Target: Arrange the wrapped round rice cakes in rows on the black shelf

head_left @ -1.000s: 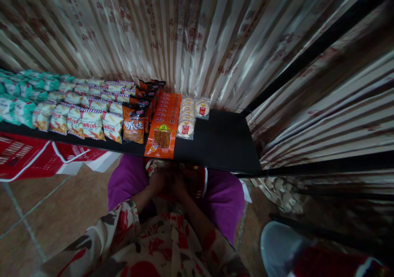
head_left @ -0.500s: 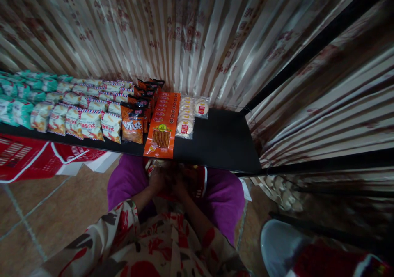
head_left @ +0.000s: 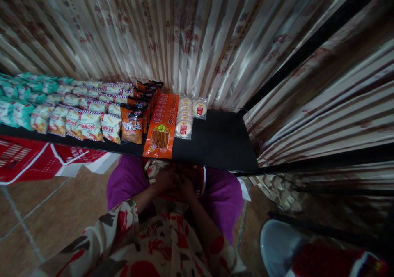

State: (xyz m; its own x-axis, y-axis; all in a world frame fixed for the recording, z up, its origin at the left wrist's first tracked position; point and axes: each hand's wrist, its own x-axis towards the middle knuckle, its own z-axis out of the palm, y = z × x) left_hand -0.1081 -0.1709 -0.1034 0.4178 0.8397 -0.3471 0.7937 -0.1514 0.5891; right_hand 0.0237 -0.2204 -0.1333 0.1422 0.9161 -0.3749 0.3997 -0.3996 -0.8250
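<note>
Round wrapped crackers (head_left: 184, 127) lie in a short overlapping column on the black shelf (head_left: 220, 145), just right of the orange packet (head_left: 160, 127); a single cracker packet (head_left: 200, 108) lies beyond them, farther right of that packet. Nearer the person than the orange packet, below the shelf's edge, a red basket (head_left: 203, 181) rests between the purple knees. Both the left hand (head_left: 163, 180) and the right hand (head_left: 185, 184) are down in it, close together. Whether their fingers grasp something or are loose, I cannot tell in the dimness. Compared with half a second ago, both hands have shifted slightly rightward, baring more of a round packet (head_left: 152, 169) beside the left one. The packets along the shelf look unchanged, so the handling appears confined to the basket, with nothing newly laid out.
</note>
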